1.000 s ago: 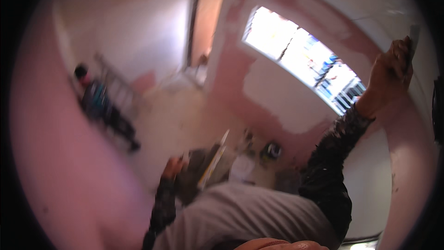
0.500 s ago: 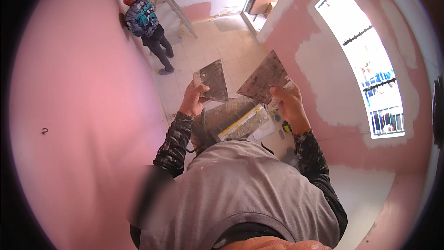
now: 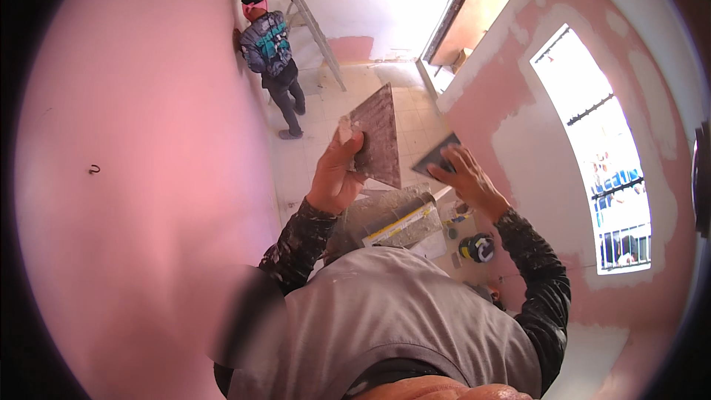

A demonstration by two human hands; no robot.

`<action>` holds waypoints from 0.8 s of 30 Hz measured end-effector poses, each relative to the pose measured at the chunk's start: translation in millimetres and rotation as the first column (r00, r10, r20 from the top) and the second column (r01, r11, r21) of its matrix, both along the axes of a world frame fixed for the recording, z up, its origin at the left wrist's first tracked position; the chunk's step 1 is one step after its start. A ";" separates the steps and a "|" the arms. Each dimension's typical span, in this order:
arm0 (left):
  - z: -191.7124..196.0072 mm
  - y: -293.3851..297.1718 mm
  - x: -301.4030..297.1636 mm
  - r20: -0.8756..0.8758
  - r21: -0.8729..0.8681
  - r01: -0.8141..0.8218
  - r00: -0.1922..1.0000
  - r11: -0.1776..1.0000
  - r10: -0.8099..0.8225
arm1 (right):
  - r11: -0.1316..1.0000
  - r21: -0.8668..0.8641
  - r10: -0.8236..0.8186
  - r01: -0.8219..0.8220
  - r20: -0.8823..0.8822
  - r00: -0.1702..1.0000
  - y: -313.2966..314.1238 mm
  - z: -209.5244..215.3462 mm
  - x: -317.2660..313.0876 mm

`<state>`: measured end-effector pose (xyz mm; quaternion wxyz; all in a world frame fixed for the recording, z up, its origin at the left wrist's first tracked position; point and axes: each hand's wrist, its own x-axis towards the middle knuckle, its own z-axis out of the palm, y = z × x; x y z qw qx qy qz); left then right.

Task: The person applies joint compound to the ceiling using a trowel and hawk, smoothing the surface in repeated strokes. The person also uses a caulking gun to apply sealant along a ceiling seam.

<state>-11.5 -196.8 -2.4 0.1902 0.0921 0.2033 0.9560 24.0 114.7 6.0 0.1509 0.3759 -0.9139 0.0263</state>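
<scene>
Overhead, left hand (image 3: 337,181) grips hawk (image 3: 378,133), right hand (image 3: 466,178) seemingly clasps trowel (image 3: 438,155), edges apart.

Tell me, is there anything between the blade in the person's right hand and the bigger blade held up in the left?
Nothing visible. The right hand holds a dark trowel just right of the plaster-caked trowel gripped by the left hand. Only open air shows between the two blades; the tiled floor and a mortar tray lie far below.

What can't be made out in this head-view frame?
- Smaller trowel: its handle and most of its blade hidden under the right hand.
- Larger trowel: its grip covered by the left hand.
- Items on the floor: too small to identify.
- Lower left of shirt: blurred patch.
</scene>
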 end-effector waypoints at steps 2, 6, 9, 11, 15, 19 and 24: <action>5.9 -7.2 -5.4 -0.036 -0.018 -0.103 0.994 0.994 0.103 | 0.976 -0.126 -0.161 0.180 0.146 0.976 9.6 -7.5 -2.0; 8.9 -10.0 -13.1 -0.073 -0.096 -0.174 0.983 0.980 0.167 | 0.213 -0.838 0.034 0.503 0.521 0.853 -21.7 33.5 -0.1; 4.2 -4.0 -15.9 -0.157 -0.136 -0.218 0.968 0.966 0.196 | -0.260 -0.740 0.579 0.621 0.395 0.713 -19.7 40.2 12.8; 0.5 2.5 -17.0 -0.211 -0.148 -0.260 0.951 0.954 0.227 | -0.412 -0.578 0.851 0.704 0.033 0.525 -24.7 42.8 27.4; 16.8 5.9 -13.1 -0.190 -0.046 -0.073 0.980 0.996 0.063 | -0.417 -0.670 0.877 0.613 -0.122 0.464 -20.0 4.7 46.7; 9.4 12.0 -14.9 -0.065 0.080 0.040 0.997 0.996 -0.034 | 0.136 -0.811 0.834 0.569 0.403 0.376 10.5 17.1 36.2; 15.6 29.8 -26.4 -0.036 0.090 0.111 0.993 0.990 -0.108 | 0.507 -0.471 -0.231 0.722 0.732 0.640 -28.5 135.8 92.4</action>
